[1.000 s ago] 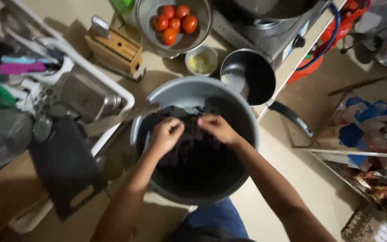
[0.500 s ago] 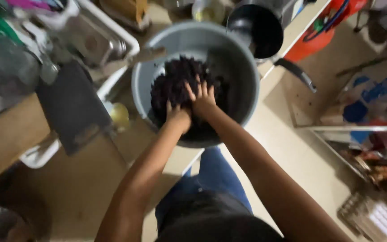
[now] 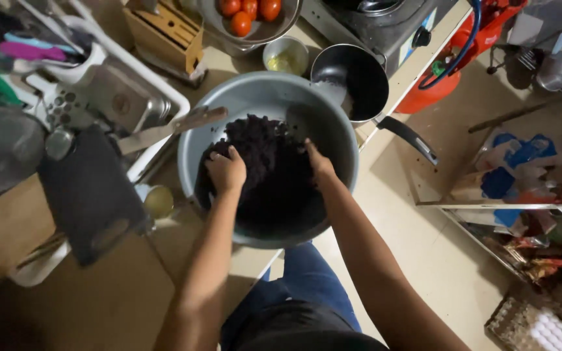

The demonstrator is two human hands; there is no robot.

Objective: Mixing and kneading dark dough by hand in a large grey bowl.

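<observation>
Resting inside the big grey basin [image 3: 193, 140], both hands work a dark purple mass [image 3: 265, 166] — left hand [image 3: 226, 171] clenched on a clump, right hand [image 3: 318, 162] pressed flat against it, fingers buried. Beyond them, a black pan [image 3: 352, 78] and a bowl of tomatoes [image 3: 250, 14] sit on the worktop [image 3: 125, 305].

Left hand [image 3: 227, 171] and right hand [image 3: 318, 162] press into dark purple mash [image 3: 265, 162] inside a grey basin [image 3: 261, 97].
</observation>
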